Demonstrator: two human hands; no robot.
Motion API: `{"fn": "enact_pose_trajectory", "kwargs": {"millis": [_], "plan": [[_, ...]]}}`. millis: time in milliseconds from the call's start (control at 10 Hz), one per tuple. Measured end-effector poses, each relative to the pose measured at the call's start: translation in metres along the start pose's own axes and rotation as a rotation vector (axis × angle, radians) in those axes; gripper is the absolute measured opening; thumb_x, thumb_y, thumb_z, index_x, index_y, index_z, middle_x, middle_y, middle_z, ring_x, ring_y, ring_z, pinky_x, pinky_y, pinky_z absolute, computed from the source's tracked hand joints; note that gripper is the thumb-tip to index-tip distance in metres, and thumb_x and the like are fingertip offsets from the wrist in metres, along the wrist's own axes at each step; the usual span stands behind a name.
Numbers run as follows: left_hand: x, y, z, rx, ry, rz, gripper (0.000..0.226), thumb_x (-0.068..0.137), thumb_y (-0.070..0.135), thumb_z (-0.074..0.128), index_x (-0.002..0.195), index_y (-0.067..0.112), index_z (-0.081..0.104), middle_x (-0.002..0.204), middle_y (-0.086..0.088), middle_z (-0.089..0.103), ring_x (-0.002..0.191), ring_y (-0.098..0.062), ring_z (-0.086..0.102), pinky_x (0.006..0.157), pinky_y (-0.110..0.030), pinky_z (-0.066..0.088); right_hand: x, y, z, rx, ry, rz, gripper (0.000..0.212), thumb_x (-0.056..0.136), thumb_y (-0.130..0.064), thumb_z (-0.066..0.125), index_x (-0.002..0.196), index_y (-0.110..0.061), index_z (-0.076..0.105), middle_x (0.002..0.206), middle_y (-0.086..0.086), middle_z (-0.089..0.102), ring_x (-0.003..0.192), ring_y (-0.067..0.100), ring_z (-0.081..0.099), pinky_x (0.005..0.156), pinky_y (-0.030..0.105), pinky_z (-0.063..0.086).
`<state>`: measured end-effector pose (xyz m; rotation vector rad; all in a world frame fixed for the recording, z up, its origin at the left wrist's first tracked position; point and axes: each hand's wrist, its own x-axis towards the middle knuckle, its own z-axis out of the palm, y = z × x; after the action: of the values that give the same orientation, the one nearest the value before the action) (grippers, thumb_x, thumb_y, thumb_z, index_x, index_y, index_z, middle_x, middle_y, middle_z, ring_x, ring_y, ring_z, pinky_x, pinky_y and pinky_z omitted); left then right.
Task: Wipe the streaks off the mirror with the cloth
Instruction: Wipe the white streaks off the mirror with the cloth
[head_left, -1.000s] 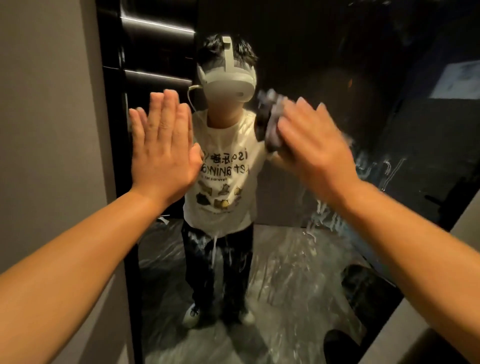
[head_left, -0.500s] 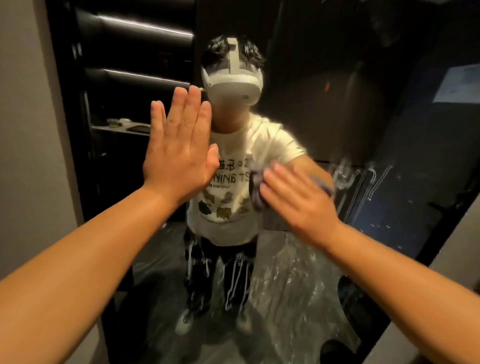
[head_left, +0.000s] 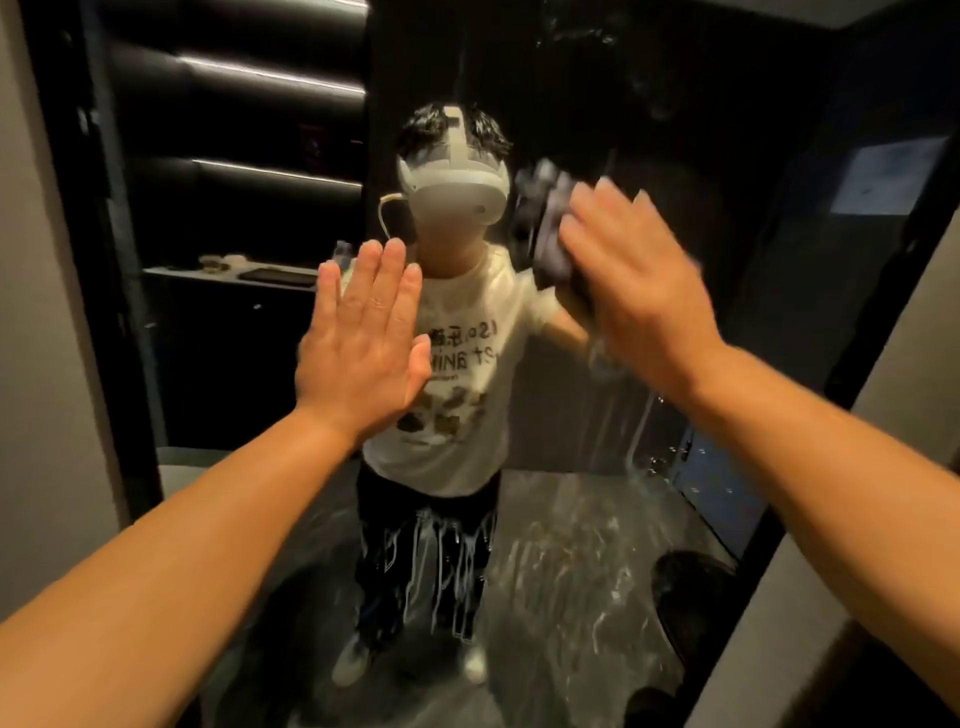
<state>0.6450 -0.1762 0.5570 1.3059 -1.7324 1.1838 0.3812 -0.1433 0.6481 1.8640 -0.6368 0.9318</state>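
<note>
Streaks of pale, runny residue trail down the mirror below our right hand, and more of them streak the lower glass across the reflected dark trousers and floor. We hold the cloth, a bunched grey-purple wad, pressed to the glass under the right hand's fingers, which curl over it in a loose grip; it sits high on the mirror, just beside the reflected headset. The hand is blurred, so we cannot say exactly how much of the cloth lies flat against the surface. Our left hand is open, fingers straight and together, and looks to be flat against the glass as a brace.

To wipe well here, we judge it best to keep the cloth spread rather than balled, press evenly, and work in overlapping passes from the top downward, so drips are chased toward the bottom instead of smeared back over cleaned glass. The runs look wet, so folding the cloth to a fresh face may help. The mirror is tall, smooth and dark-framed, its sheen showing every smear; the cloth looks soft, thick and crumpled.
</note>
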Motion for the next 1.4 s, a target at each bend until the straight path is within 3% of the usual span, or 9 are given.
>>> {"fn": "enact_pose_trajectory", "kwargs": {"millis": [100, 200, 300, 500, 700, 800, 1100, 1300, 1400], "plan": [[0.001, 0.001, -0.001, -0.010, 0.012, 0.005, 0.073, 0.098, 0.042, 0.026, 0.153, 0.003, -0.001, 0.162, -0.020, -0.001, 0.149, -0.033, -0.006, 0.120, -0.056, 0.005, 0.072, 0.040, -0.016, -0.125, 0.114, 0.032, 0.037, 0.096, -0.006, 0.050, 0.132, -0.002, 0.054, 0.136, 0.026, 0.051, 0.127, 0.046, 0.047, 0.111, 0.049, 0.031], [0.002, 0.000, 0.002, -0.001, 0.029, 0.008, 0.071, 0.098, 0.041, 0.024, 0.154, 0.002, 0.003, 0.161, -0.020, -0.001, 0.149, -0.032, -0.007, 0.120, -0.055, 0.001, 0.116, 0.052, -0.030, -0.032, 0.125, 0.047, 0.057, 0.094, -0.004, 0.042, 0.131, -0.048, 0.046, 0.131, -0.021, 0.056, 0.120, 0.002, 0.049, 0.095, 0.032, 0.042], [0.000, 0.001, 0.004, 0.002, 0.060, 0.016, 0.070, 0.099, 0.041, 0.022, 0.154, 0.002, 0.005, 0.161, -0.021, 0.003, 0.149, -0.034, -0.002, 0.120, -0.055, 0.001, 0.116, 0.059, -0.010, 0.082, 0.157, 0.051, 0.047, 0.093, 0.004, 0.044, 0.133, -0.019, 0.045, 0.125, 0.003, 0.058, 0.121, -0.022, 0.032, 0.101, 0.027, 0.039], [0.000, 0.000, 0.002, -0.041, 0.074, 0.018, 0.069, 0.099, 0.040, 0.024, 0.154, 0.002, 0.007, 0.160, -0.023, 0.006, 0.149, -0.038, 0.006, 0.120, -0.054, 0.001, -0.061, -0.007, 0.036, 0.037, -0.164, -0.286, 0.034, 0.104, -0.008, 0.040, 0.135, -0.003, 0.053, 0.143, 0.018, 0.047, 0.136, 0.037, 0.041, 0.114, 0.054, 0.030], [0.001, 0.014, -0.009, -0.061, 0.034, -0.025, 0.072, 0.096, 0.039, 0.031, 0.153, 0.000, 0.010, 0.161, -0.023, 0.005, 0.149, -0.037, 0.003, 0.120, -0.052, -0.005, -0.175, -0.032, 0.054, 0.015, -0.377, -0.479, 0.044, 0.107, -0.007, 0.030, 0.150, -0.007, 0.025, 0.151, 0.010, 0.038, 0.141, 0.027, 0.032, 0.122, 0.043, 0.013], [0.000, 0.042, -0.013, -0.078, 0.044, 0.055, 0.071, 0.097, 0.038, 0.033, 0.153, 0.000, 0.012, 0.160, -0.023, 0.004, 0.149, -0.037, 0.003, 0.120, -0.057, 0.004, -0.160, -0.025, 0.039, 0.127, -0.440, -0.443, 0.038, 0.109, -0.012, 0.024, 0.143, -0.009, 0.040, 0.149, 0.012, 0.042, 0.140, 0.030, 0.035, 0.122, 0.045, 0.013], [0.013, 0.064, 0.005, -0.081, 0.053, 0.019, 0.072, 0.096, 0.040, 0.030, 0.153, 0.002, 0.007, 0.161, -0.021, 0.009, 0.149, -0.036, 0.006, 0.119, -0.058, 0.009, 0.071, 0.063, -0.033, -0.033, 0.070, -0.027, 0.039, 0.094, -0.002, 0.052, 0.133, 0.002, 0.053, 0.138, 0.023, 0.051, 0.131, 0.039, 0.045, 0.117, 0.037, 0.023], [0.012, 0.063, 0.010, -0.077, 0.105, 0.042, 0.072, 0.096, 0.040, 0.032, 0.153, 0.000, 0.013, 0.159, -0.023, 0.014, 0.148, -0.038, 0.015, 0.117, -0.059, 0.017, 0.167, 0.068, -0.016, 0.109, -0.069, -0.060, 0.052, 0.098, -0.008, 0.038, 0.134, -0.043, 0.051, 0.137, -0.017, 0.055, 0.124, 0.027, 0.052, 0.111, 0.041, 0.036], [0.012, 0.061, 0.012, -0.096, 0.143, 0.047, 0.071, 0.096, 0.039, 0.035, 0.151, -0.004, 0.018, 0.158, -0.025, 0.016, 0.147, -0.039, 0.017, 0.117, -0.059, 0.018, 0.102, 0.047, 0.007, -0.096, -0.021, -0.161, 0.044, 0.096, -0.005, 0.048, 0.137, -0.019, 0.052, 0.144, 0.007, 0.049, 0.135, 0.033, 0.042, 0.115, 0.047, 0.026]]}}
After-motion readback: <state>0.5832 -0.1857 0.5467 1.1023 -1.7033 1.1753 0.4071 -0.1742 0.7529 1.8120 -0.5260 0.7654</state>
